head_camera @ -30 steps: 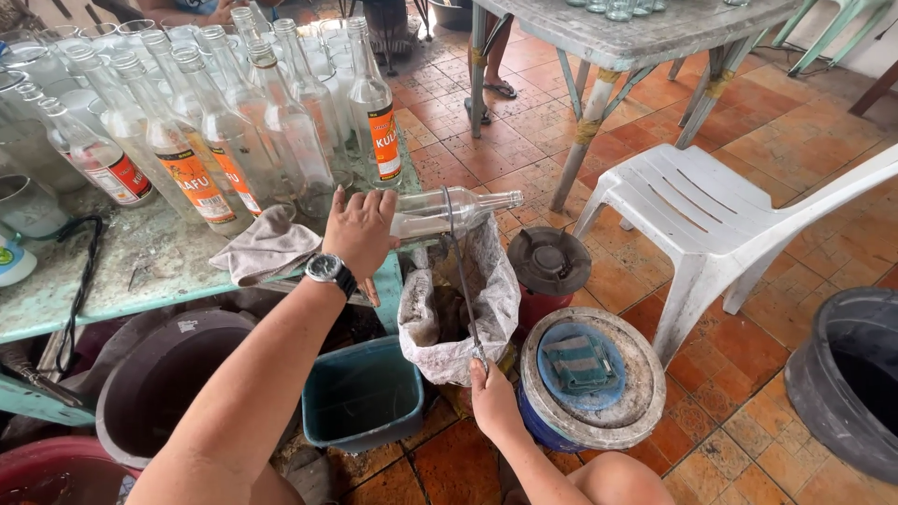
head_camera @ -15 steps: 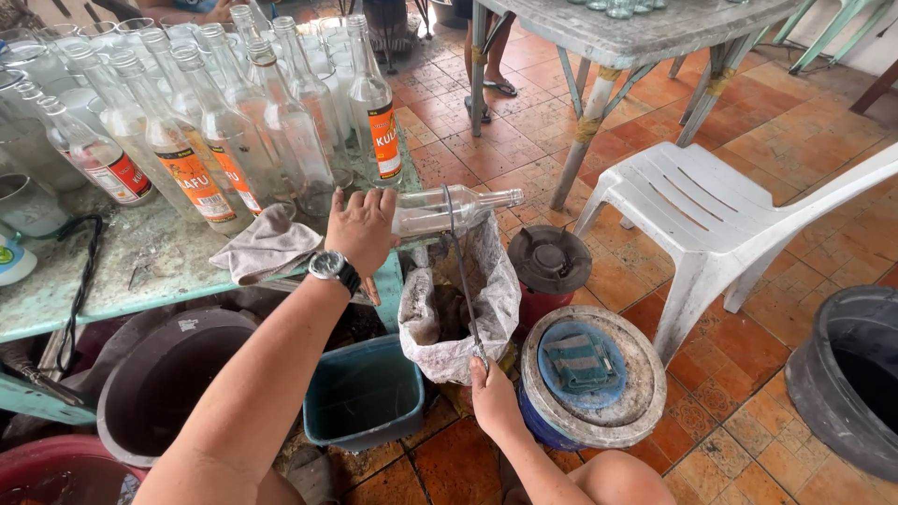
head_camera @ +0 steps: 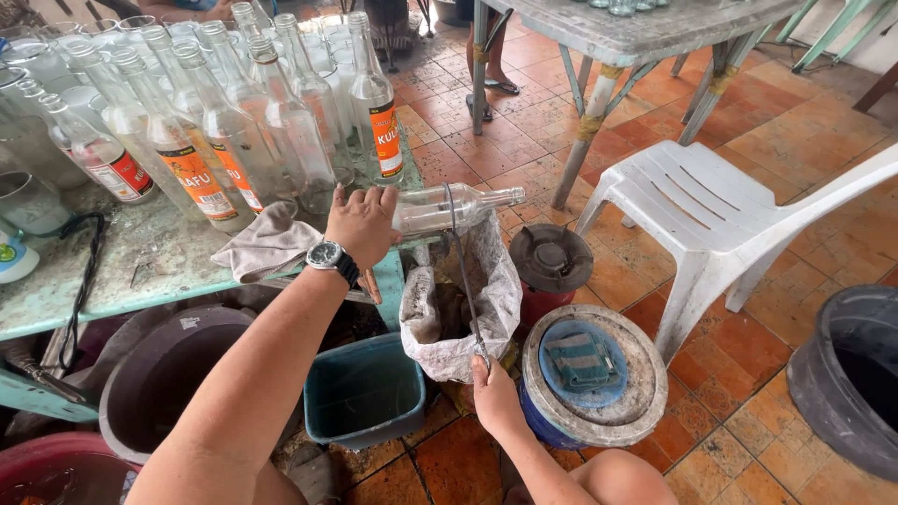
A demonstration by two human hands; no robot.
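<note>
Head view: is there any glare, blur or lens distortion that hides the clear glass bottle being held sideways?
Head view: soft, even daylight, faint shadows. The clear glass bottle in the left hand is sharp, with mild reflections only. The thin dark wire pulled by the right hand is crisp. Wide-angle bending shows at the edges.

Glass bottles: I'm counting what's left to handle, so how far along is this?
Done: cannot tell. In hand: left hand holds a clear bottle sideways over the sack; right hand holds a wire looped round it. Left: many upright bottles crowd the table.
</note>
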